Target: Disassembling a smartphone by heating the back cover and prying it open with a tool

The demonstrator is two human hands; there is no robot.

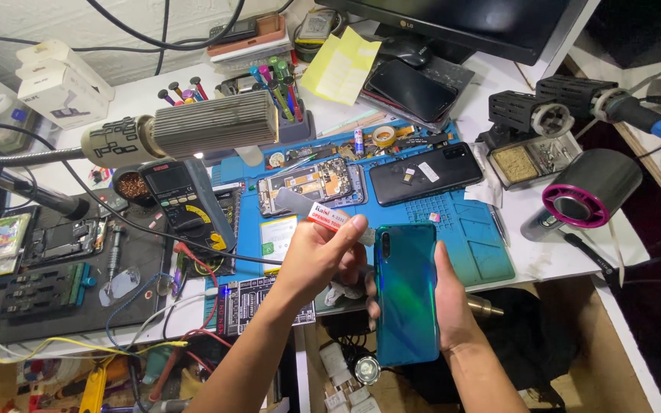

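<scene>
- The white workbench (552, 252) fills your view, with a blue repair mat (468, 237) across its middle and a dark monitor (460, 23) at 12 o'clock.
- A ribbed grey lamp head on a flexible arm (193, 130) hangs over the bench at 10 o'clock; below it lies a black multimeter (181, 195) with red and black leads.
- At 3 o'clock a black cylinder with a magenta ring (583, 199) lies on its side, beside a soldering stand (529, 145).
- On the mat at 12 o'clock from your hands sit an opened phone showing its boards (311, 183) and a closed black phone (422, 174).
- Your right hand (453, 306) cups the teal phone (405, 294) from below and the right, back cover up, fingers wrapped round both long edges. It is held over the bench's near edge.
- The phone's long axis runs 12 to 6 o'clock, camera end at 12.
- Your left hand (319, 256) pinches a thin metal pry blade with a red-and-white label (329, 216) between thumb and fingers.
- That hand sits at 9 o'clock from the phone, touching its upper left edge near the camera corner; it is the nearer hand to that seam. The blade itself points away toward 10 o'clock.
</scene>
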